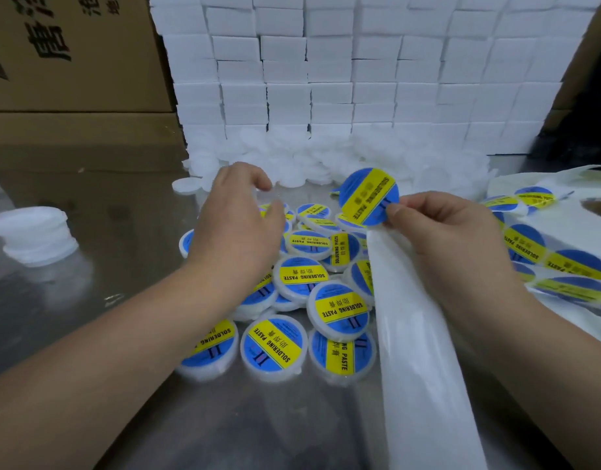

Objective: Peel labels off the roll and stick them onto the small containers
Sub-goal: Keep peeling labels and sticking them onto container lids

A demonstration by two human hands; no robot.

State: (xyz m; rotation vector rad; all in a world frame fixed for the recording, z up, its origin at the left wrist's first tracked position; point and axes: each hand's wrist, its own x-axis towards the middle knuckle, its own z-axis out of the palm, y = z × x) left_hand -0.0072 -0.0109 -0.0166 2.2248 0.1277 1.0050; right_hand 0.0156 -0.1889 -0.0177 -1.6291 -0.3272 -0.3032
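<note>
My right hand (445, 228) pinches a round blue-and-yellow "Soldering Paste" label (367, 196) by its lower right edge, held in the air above the table. The empty white backing strip (418, 351) runs from under that hand toward the near edge. The label roll (564, 252) lies at the right with several labels on it. My left hand (238, 225) hovers with loosely curled fingers over a cluster of labelled small white containers (275, 344), holding nothing. A heap of unlabelled white containers (292, 157) lies behind them.
A wall of stacked white boxes (360, 72) stands at the back. Brown cardboard cartons (71, 62) fill the left rear. A short stack of white lids (34, 235) sits on the steel table (122, 232) at the left.
</note>
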